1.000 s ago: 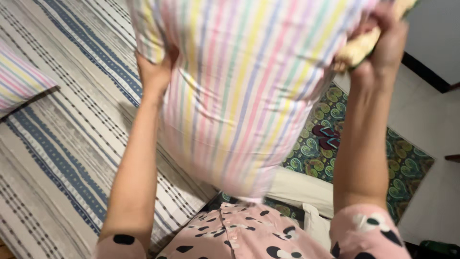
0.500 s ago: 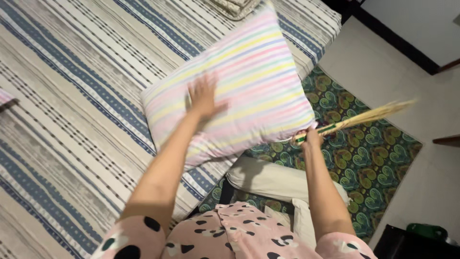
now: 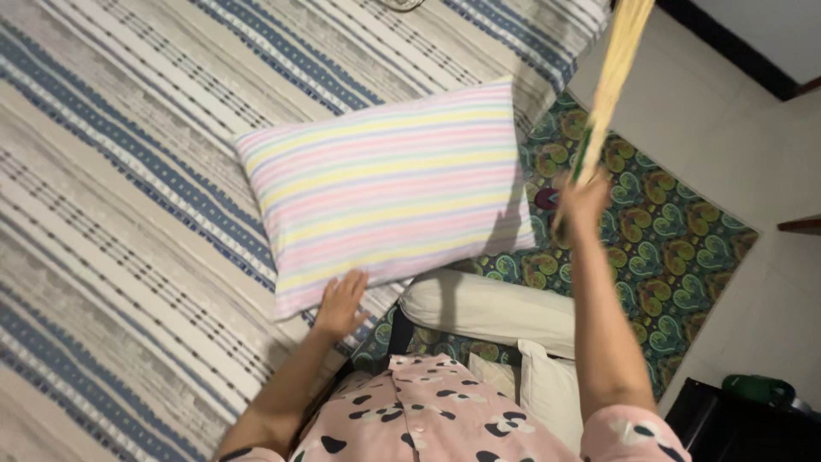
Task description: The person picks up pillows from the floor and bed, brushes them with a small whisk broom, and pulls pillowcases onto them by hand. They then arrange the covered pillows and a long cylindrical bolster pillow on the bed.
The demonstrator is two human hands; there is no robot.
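Observation:
A pillow (image 3: 389, 184) in pastel stripes lies flat on the bed near its edge. My left hand (image 3: 340, 304) rests open at the pillow's near edge, fingers spread, touching it. My right hand (image 3: 581, 198) is raised over the floor mat and grips the green-wrapped handle of a straw hand broom (image 3: 617, 64), whose bristles point up and away toward the top of the view.
The bed is covered by a grey, white and blue striped sheet (image 3: 120, 214). A green patterned mat (image 3: 676, 239) lies on the white floor beside it. A cream bolster (image 3: 487, 308) sits by my body. A dark box (image 3: 744, 423) stands at lower right.
The pillow went from held up in both hands to lying flat on the bed. My left hand slid back to its near edge. My right hand swung the broom upward.

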